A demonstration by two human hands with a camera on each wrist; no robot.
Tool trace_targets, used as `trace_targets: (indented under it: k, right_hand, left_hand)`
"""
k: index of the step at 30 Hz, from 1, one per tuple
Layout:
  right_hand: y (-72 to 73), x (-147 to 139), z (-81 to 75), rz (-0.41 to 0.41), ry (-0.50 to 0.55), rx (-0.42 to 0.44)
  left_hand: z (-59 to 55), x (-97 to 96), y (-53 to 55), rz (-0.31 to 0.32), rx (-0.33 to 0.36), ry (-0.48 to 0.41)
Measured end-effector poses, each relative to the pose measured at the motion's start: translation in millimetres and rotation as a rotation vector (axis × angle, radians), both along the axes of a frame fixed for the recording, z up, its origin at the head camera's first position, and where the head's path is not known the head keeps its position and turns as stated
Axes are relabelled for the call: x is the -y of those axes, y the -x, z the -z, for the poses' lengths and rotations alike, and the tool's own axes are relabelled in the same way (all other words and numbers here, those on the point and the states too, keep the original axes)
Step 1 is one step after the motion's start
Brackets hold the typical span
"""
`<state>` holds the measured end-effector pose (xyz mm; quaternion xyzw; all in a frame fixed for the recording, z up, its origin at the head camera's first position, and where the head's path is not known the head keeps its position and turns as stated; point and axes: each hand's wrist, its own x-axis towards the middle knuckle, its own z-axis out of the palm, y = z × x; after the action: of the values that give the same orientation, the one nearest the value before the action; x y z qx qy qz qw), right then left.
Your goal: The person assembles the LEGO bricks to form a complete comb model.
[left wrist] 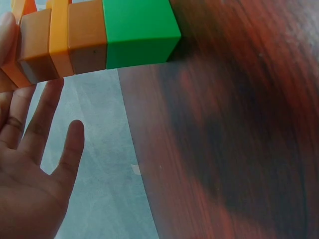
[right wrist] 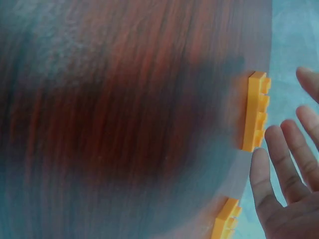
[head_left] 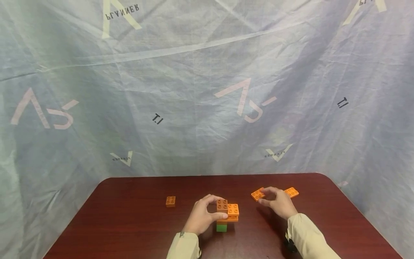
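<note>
My left hand (head_left: pixel 201 216) grips the upper part of a stack of toy building bricks (head_left: pixel 221 205), thumb on the near side and fingers behind it. A green block (left wrist: pixel 142 32) forms the stack's base; brown bricks and flat orange bricks alternate above, the orange ones (head_left: pixel 233 209) jutting out to the right. My right hand (head_left: pixel 279 203) hovers at a flat orange brick (head_left: pixel 257 194) lying studs up on the table, thumb and fingers apart. In the right wrist view that orange brick (right wrist: pixel 255 112) lies just beyond loosely extended fingers (right wrist: pixel 284 159).
Another flat orange brick (head_left: pixel 292 192) lies to the right, partly behind my right hand. A brown brick (head_left: pixel 170 201) sits left of the stack. The dark red wooden table (head_left: pixel 129 230) ends at a hanging grey sheet (head_left: pixel 194 90) behind and at the sides.
</note>
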<state>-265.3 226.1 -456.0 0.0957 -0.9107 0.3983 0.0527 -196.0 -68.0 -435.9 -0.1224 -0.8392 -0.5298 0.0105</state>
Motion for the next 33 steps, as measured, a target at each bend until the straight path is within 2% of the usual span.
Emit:
trace_targets:
  k: [5,11,25,33]
  right_hand:
    - [7.4,-1,3.6,0.028,0.004,-0.001]
    - [14.4,-1,4.7,0.041,-0.033,-0.004]
    - [31.7,4,8.1,-0.009,-0.14,0.028]
    - [34.9,9,5.4,-0.027,-0.216,0.021]
  left_hand:
    - [2.6,0.6,1.0,0.009,-0.037,-0.006]
    - [2.2,0.4,0.2,-0.02,0.019,0.004]
    - [3.1,0.7,-0.7,-0.035,0.019,-0.003]
    - [5.6,0.1,0.4,-0.033,-0.003,-0.005]
